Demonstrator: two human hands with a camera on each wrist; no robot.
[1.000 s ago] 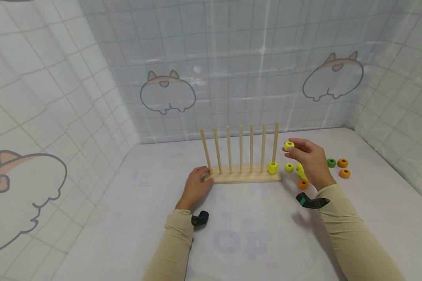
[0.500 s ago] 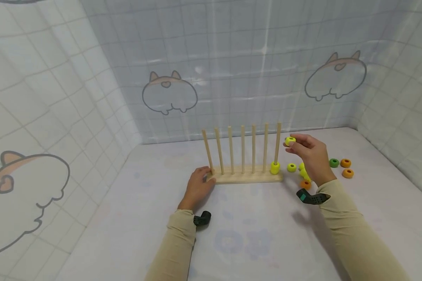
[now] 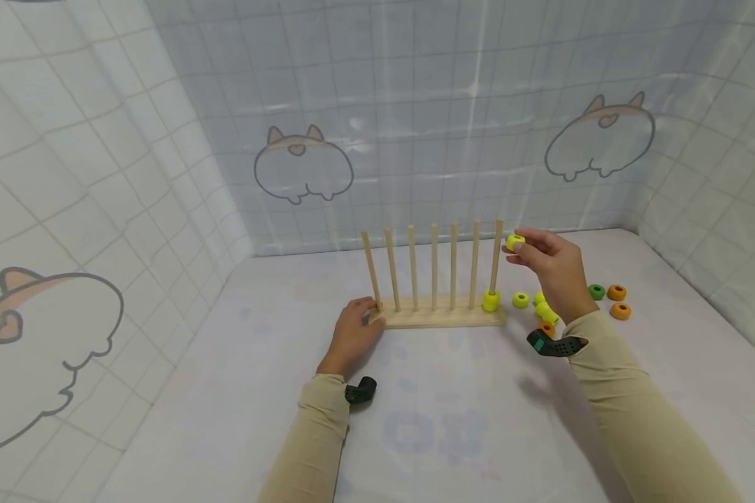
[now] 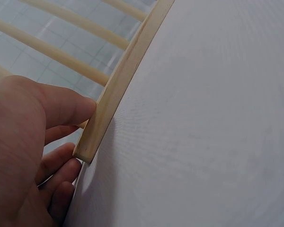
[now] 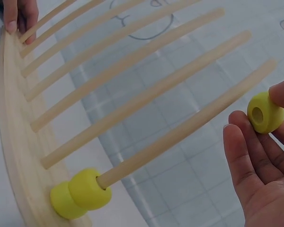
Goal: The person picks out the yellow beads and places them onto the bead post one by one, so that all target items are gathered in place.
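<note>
A wooden peg rack [image 3: 437, 320] with a row of several upright pegs stands on the table. Two yellow beads [image 5: 78, 196] are stacked at the foot of its rightmost peg [image 5: 189, 127]. My left hand [image 3: 354, 334] grips the rack's left end, thumb on the front edge of the base [image 4: 111, 101] and fingers round the end. Up near the top of the rightmost peg, my right hand [image 3: 556, 272] pinches a yellow bead [image 5: 265, 112] between thumb and fingers. The bead's hole faces the peg side in the right wrist view, and the bead is just right of the peg tip.
Right of the rack lie several loose yellow beads [image 3: 520, 300], partly behind the right hand, with an orange bead [image 3: 546, 328] by them. Farther right are a green bead [image 3: 596, 292] and two orange beads [image 3: 620, 311]. Tiled-print sheeting [image 3: 415, 126] rises behind the table.
My right hand has raised the yellow bead and brought it slightly nearer the top of the rightmost peg. The left hand keeps its hold on the rack.
</note>
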